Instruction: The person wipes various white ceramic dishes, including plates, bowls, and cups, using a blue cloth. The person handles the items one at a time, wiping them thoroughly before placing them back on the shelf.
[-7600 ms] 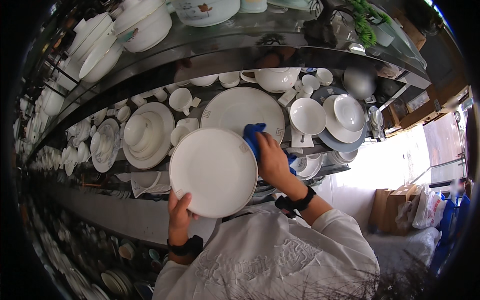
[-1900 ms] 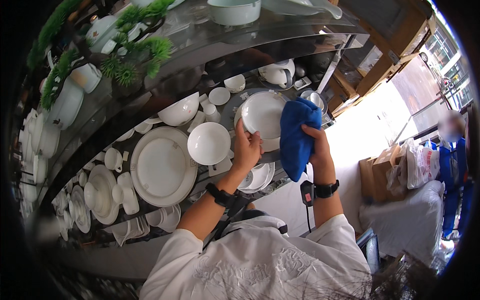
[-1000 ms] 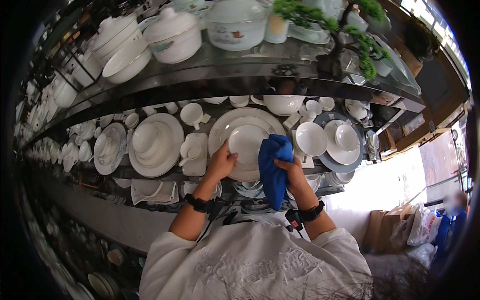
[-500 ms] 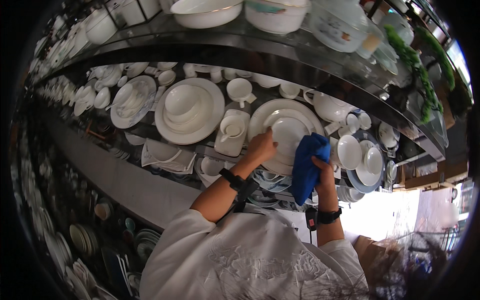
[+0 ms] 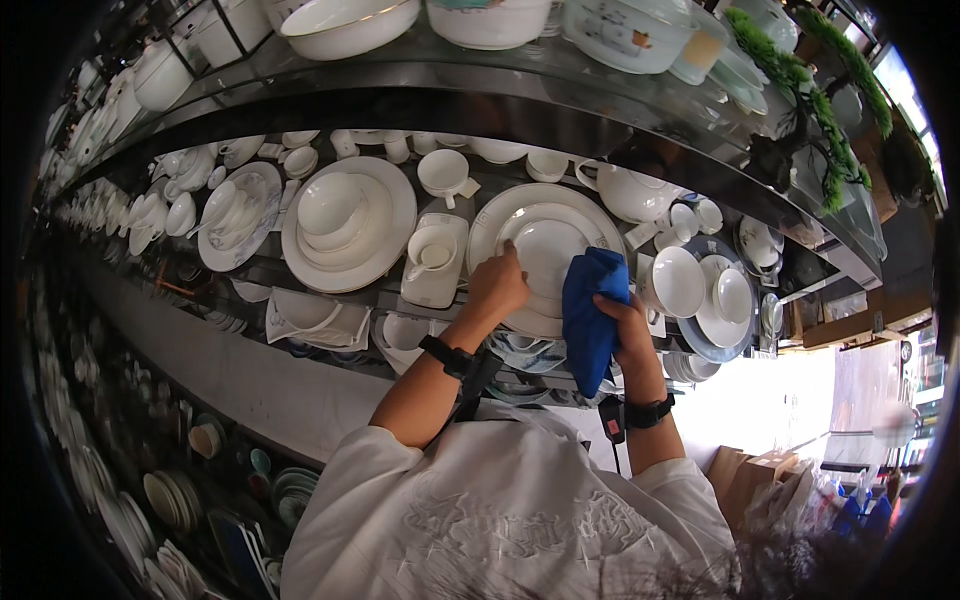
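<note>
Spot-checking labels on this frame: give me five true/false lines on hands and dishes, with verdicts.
1. The right hand holds a blue cloth. True.
2. The left hand holds a teacup. False: it holds no cup; it is at the left side of the stacked plates.
3. The small plate lies on top of larger ones. True.
4. The white teapot is on the upper shelf. False: it stands below, on the plates' shelf.
5. Both wrists wear black bands. True.

This looks like a tableware shop, its long tiered shelves [image 5: 390, 72] crowded with white plates [image 5: 548, 258], cups [image 5: 443, 174] and bowls [image 5: 350, 30].
</note>
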{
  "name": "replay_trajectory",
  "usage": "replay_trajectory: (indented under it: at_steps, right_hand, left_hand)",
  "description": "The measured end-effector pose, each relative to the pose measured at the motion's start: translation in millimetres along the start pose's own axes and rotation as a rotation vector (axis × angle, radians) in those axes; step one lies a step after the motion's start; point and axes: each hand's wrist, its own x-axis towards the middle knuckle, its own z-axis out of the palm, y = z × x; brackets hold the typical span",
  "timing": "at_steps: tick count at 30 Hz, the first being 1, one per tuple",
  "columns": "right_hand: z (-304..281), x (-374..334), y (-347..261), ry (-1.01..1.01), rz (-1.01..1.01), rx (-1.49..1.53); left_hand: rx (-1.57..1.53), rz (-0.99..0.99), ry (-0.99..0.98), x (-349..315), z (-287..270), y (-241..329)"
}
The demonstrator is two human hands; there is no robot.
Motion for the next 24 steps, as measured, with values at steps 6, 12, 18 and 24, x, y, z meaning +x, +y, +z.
replay_trajectory:
  at_steps: [6, 12, 18, 24]
  right_hand:
    - [-4, -10, -1, -0.009, -0.001, 0.02]
    - [-33, -65, -17, -0.051, -0.128, 0.172]
    - [-92, -95, -50, 0.062, -0.404, 0.341]
    - [-142, -69, -42, 0.175, -0.272, 0.372]
  left_hand:
    - [-0.003, -0.037, -0.006, -2, -2, 2]
    - [-0.202, 0.024, 0.082, -16, -10, 14]
    - [-0.479, 0.436, 0.082, -24, 2, 62]
    - [-0.397, 0.681, 0.034, -7, 56, 119]
